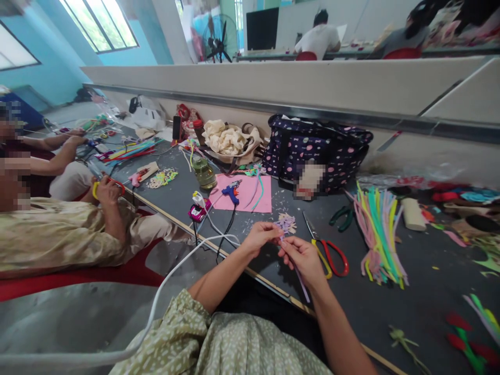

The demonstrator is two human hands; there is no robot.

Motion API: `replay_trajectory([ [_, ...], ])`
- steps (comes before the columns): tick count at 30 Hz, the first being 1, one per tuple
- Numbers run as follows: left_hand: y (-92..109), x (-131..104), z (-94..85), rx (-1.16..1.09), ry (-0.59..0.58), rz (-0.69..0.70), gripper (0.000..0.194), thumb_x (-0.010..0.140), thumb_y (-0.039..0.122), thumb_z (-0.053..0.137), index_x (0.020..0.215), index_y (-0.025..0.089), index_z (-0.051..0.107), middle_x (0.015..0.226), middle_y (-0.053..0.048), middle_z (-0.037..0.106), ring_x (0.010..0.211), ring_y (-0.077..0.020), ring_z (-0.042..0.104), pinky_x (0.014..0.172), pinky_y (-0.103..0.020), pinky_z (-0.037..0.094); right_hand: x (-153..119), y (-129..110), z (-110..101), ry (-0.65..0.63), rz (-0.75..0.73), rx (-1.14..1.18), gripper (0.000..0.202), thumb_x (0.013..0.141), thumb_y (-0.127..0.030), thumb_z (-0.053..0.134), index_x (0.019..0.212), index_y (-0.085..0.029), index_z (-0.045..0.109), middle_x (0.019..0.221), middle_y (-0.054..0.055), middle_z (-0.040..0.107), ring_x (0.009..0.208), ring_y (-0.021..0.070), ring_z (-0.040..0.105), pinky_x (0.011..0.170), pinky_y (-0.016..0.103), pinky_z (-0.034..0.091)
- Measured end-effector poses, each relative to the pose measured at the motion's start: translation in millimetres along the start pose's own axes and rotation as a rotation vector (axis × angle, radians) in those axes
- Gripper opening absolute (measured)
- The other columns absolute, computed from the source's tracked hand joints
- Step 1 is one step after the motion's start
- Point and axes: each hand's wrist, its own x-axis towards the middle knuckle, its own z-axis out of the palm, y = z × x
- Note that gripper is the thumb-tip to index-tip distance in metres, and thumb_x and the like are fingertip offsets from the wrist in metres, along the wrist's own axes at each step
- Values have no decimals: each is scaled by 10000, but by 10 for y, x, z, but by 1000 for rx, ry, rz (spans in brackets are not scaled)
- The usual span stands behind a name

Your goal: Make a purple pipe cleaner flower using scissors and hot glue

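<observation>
Between my two hands, close together over the table's near edge, is a lilac pipe cleaner [302, 285]. My left hand [258, 237] pinches its upper end between thumb and fingertips. Just below that, my right hand [303, 256] grips the same strip, and its loose end hangs down past the palm. A small heap of short lilac and cream pieces [287, 223] lies right behind my fingertips. Scissors [326, 255] with one red and one yellow handle rest on the table beside my right hand, blades pointing away.
Pliers [342, 219] and a bundle of colourful pipe cleaners [380, 234] lie to the right. A blue glue gun [231, 192] sits on a pink sheet [262, 197], near a glass jar [204, 174]. A dark patterned bag [316, 151] stands behind. A white cable [167, 284] crosses my left side; a co-worker [66, 224] sits left.
</observation>
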Motion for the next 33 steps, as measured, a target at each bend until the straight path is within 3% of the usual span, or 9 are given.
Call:
replay_trajectory([
  [4, 152, 15, -35, 128, -148, -16, 453, 546, 480, 829, 673, 78, 663, 584, -28, 613, 526, -86, 526, 581, -229, 414, -28, 19, -23, -28, 46, 36, 322, 704, -476, 743, 774, -172, 664, 593, 12, 650, 407, 59, 484, 344, 150, 339],
  [6, 172, 14, -37, 143, -162, -15, 485, 555, 509, 818, 715, 73, 678, 611, -40, 628, 549, -94, 544, 595, -232, 420, -27, 36, -34, -20, 47, 85, 305, 710, -459, 746, 783, -173, 665, 610, 9, 655, 407, 51, 482, 348, 144, 342],
  [9, 100, 7, -14, 93, -135, -11, 508, 576, 526, 804, 784, 75, 693, 645, -46, 640, 574, -102, 561, 607, -235, 429, -1, 41, -31, 16, 37, 163, 283, 709, -434, 755, 783, -177, 663, 626, 1, 657, 410, 46, 484, 347, 138, 346],
  [14, 9, 23, 39, 14, -28, 72, 422, 579, 455, 825, 739, 92, 678, 660, -23, 628, 592, -99, 572, 647, -244, 447, 19, 29, 12, 56, 28, 212, 314, 700, -450, 758, 825, -175, 675, 677, 19, 678, 452, 68, 530, 363, 155, 392],
  [20, 267, 144, 15, 0, 86, 176, 424, 539, 460, 838, 702, 108, 667, 648, -13, 622, 576, -84, 554, 642, -236, 453, -173, 265, 104, -6, 92, 188, 344, 726, -483, 729, 841, -166, 661, 664, 24, 671, 484, 92, 571, 392, 172, 418],
  [24, 380, 167, -18, 26, 58, 182, 413, 559, 457, 828, 698, 111, 652, 647, -17, 620, 576, -92, 565, 620, -234, 442, -318, 340, 56, -150, 180, 55, 400, 691, -531, 737, 817, -156, 680, 730, 76, 706, 603, 167, 659, 478, 229, 491],
  [28, 369, 111, 2, 41, -39, 156, 407, 533, 384, 855, 762, 105, 666, 690, -24, 640, 604, -94, 570, 634, -236, 442, -280, 129, -129, 21, 12, -77, 416, 706, -534, 721, 920, -178, 713, 837, 93, 725, 749, 206, 680, 566, 260, 527],
  [33, 304, 21, 61, 58, -95, 157, 504, 553, 311, 850, 967, 112, 642, 707, -4, 640, 605, -92, 572, 643, -239, 439, -52, -148, -229, 171, -186, -71, 369, 741, -492, 704, 938, -180, 706, 819, 80, 705, 698, 177, 641, 498, 236, 490],
])
